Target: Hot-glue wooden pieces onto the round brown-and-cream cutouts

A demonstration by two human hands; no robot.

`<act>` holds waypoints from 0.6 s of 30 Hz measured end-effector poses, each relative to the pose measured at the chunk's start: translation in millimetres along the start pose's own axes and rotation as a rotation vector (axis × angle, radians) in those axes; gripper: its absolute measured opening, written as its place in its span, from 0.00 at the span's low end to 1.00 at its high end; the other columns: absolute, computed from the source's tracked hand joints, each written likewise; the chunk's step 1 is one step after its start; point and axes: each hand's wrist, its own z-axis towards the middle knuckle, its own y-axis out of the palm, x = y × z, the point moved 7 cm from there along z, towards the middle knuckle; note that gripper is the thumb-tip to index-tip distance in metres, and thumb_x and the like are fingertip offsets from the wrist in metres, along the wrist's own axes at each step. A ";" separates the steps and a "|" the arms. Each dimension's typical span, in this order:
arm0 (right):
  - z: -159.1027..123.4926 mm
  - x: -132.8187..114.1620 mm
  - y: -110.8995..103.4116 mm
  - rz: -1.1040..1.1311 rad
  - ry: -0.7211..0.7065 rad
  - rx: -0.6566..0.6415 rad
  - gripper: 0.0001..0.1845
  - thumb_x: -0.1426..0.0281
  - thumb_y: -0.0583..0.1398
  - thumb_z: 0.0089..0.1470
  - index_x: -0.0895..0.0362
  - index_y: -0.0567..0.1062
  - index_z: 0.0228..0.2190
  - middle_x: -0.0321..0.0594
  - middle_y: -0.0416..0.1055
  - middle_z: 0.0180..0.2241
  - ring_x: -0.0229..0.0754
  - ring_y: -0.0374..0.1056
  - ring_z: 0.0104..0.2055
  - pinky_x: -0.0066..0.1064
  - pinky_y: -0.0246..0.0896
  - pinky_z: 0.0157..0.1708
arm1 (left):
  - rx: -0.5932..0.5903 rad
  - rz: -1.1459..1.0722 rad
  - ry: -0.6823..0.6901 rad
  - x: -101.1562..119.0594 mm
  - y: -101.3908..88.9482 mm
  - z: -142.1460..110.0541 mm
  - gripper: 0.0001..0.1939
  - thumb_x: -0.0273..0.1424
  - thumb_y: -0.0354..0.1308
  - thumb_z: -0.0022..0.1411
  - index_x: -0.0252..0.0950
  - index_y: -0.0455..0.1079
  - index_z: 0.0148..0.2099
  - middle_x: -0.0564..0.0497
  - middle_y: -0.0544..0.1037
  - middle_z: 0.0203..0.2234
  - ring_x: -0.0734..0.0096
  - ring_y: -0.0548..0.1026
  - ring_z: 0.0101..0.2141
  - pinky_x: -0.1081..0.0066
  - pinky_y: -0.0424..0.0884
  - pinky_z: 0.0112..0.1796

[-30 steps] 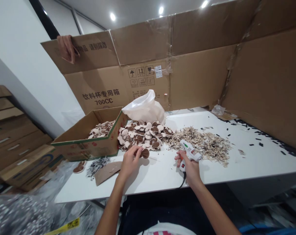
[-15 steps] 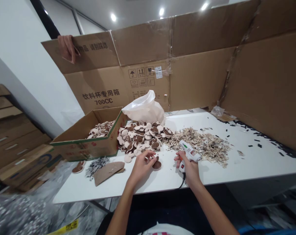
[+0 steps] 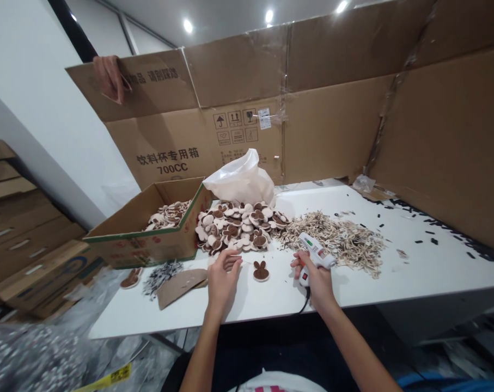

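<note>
My right hand (image 3: pixel 315 276) is closed round a white hot glue gun (image 3: pixel 311 246) with a green label, a red switch and a black cord trailing to the table edge. The gun points up and away, over the near side of a heap of thin beige strips. My left hand (image 3: pixel 224 275) hovers low over the table with its fingers curled in and the thumb close to them; what they hold, if anything, is too small to make out. Between my hands lies one brown rabbit-head patch (image 3: pixel 261 271) with a pale rim, ears pointing away, touched by neither hand.
A pile of rabbit patches (image 3: pixel 234 228) stands beyond my left hand, beside an open cardboard box (image 3: pixel 148 247) and a white plastic bag (image 3: pixel 244 179). Beige strips (image 3: pixel 340 242) lie right of it. Tall cardboard walls (image 3: pixel 332 130) enclose the back; another person's hand (image 3: pixel 111 79) grips the top left.
My left hand has drawn back to the left from the rabbit patch, which now lies uncovered on the table. My right hand and the glue gun have stayed about where they were.
</note>
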 end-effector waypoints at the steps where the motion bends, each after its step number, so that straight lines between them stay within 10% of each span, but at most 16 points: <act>1: -0.4 -0.5 0.1 -0.001 0.002 0.002 0.18 0.56 0.70 0.53 0.58 0.77 0.31 0.38 0.77 0.23 0.35 0.64 0.17 0.27 0.55 0.18 | -0.002 -0.003 -0.016 -1.5 0.1 -2.0 0.08 0.33 0.64 0.62 0.38 0.74 0.44 0.48 0.84 0.35 0.60 0.84 0.38 0.62 0.80 0.42; 18: -1.6 -2.0 0.8 -0.008 0.005 0.001 0.18 0.55 0.70 0.52 0.57 0.77 0.31 0.38 0.77 0.23 0.34 0.64 0.17 0.25 0.57 0.19 | 0.091 0.437 0.148 22.8 -10.6 -12.0 0.14 0.37 0.51 0.73 0.40 0.72 0.36 0.50 0.78 0.28 0.62 0.76 0.31 0.65 0.68 0.36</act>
